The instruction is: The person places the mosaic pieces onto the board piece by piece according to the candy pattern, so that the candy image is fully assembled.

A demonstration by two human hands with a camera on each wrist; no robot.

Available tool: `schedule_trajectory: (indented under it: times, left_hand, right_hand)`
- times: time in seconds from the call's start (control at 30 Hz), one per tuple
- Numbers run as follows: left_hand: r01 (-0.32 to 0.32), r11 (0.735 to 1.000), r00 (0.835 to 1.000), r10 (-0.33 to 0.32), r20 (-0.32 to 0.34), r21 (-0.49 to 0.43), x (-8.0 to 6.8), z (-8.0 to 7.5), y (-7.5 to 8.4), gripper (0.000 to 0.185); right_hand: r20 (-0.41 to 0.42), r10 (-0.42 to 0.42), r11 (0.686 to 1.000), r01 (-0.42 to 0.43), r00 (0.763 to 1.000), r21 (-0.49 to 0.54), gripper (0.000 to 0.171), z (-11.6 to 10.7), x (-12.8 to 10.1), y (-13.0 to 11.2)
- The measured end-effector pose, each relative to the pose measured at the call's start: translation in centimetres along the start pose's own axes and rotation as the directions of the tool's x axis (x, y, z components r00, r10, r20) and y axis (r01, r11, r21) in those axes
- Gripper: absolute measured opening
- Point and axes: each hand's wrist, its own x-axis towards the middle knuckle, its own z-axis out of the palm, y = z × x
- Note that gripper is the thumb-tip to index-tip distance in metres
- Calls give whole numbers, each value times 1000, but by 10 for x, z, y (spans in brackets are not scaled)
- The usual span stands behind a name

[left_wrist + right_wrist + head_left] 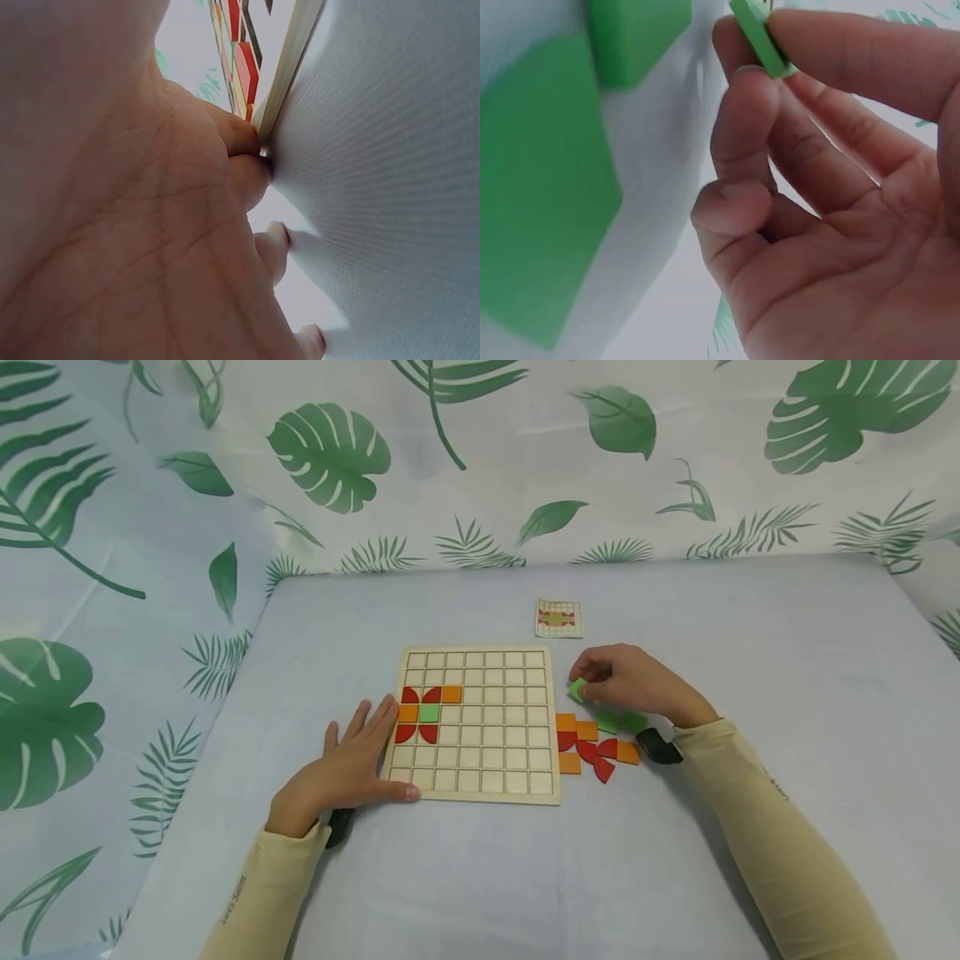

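A square wooden grid board [495,752] lies on the table. Near its left side it bears red quarter-circle tiles [428,733], orange square tiles [452,694] and one green square tile [429,713]. My left hand [348,772] rests along the board's left edge with spread, straight fingers, its thumb at the near left corner. Just off the board's right side, my right hand [626,681] pinches a green square tile [761,37] between thumb and fingertips. Below that hand lie two more green tiles [608,722], large and close in the right wrist view.
Loose orange tiles [570,763] and red tiles [603,769] lie in a scattered group beside the board's right edge. A small pattern card [558,618] with a red, orange and green figure lies behind the board. Leaf-printed cloth [480,460] hangs at the back and left.
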Motion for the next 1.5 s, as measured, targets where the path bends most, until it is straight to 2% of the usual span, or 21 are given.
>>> schedule_trajectory:
  times: [0.17, 0.4, 0.6, 1.0, 1.17, 1.27, 1.5]
  left_hand:
    - [-4, 1000, 1000, 4, -2, -4, 0, 0, 0, 131]
    - [-4, 1000, 1000, 4, 6, 13, 1, 1, -3, 132]
    - [-3, 1000, 1000, 2, 8, 9, 0, 2, -5, 132]
    - [-3, 1000, 1000, 3, 10, 0, 0, 0, -4, 131]
    - [-8, 1000, 1000, 8, 11, 7, 1, 0, -4, 130]
    - [-9, 1000, 1000, 9, 11, 10, 2, 0, -4, 130]
    - [3, 1000, 1000, -3, 17, 16, 4, 1, -5, 130]
  right_hand:
    - [-36, 8, 999, -6, 999, 51, 12, 7, 1, -6]
    - [-54, -47, 989, 54, 997, 138, 13, 18, 3, -19]
    - [0, -90, 985, 89, 996, 144, 19, 32, 7, -30]
    - [11, -205, 959, 199, 979, 204, 4, 57, 16, -44]
    - [32, -211, 953, 198, 977, 231, 4, 61, 20, -49]
    - [41, -206, 953, 191, 978, 234, 5, 63, 25, -54]
    - [80, -258, 944, 233, 963, 235, 3, 74, 46, -70]
